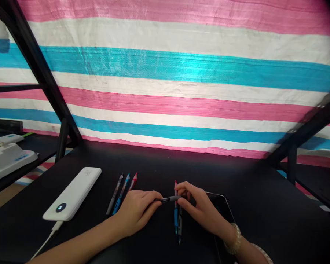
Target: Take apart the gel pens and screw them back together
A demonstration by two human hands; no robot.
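Observation:
A pen with a dark barrel and a grey grip [170, 199] spans the space between my two hands, just above the black table. My left hand [139, 209] pinches its left end between thumb and fingers. Thumb and fingers of my right hand [196, 205] close on its right end. Below it lie a blue pen [176, 218] and a grey-and-black pen [180, 223]; a pink tip [175, 184] shows beyond the right fingers. Left of my left hand, a grey pen [115, 192], another blue pen [123, 192] and a red pen [133, 180] lie side by side, partly covered.
A white power bank [74, 192] with a cable [48, 236] lies on the table's left. A dark-screened tablet or phone [225, 205] lies partly under my right arm. Black frame bars [40, 69] flank the table [154, 161]; striped sheeting [181, 102] hangs behind. A power strip [12, 159] is far left.

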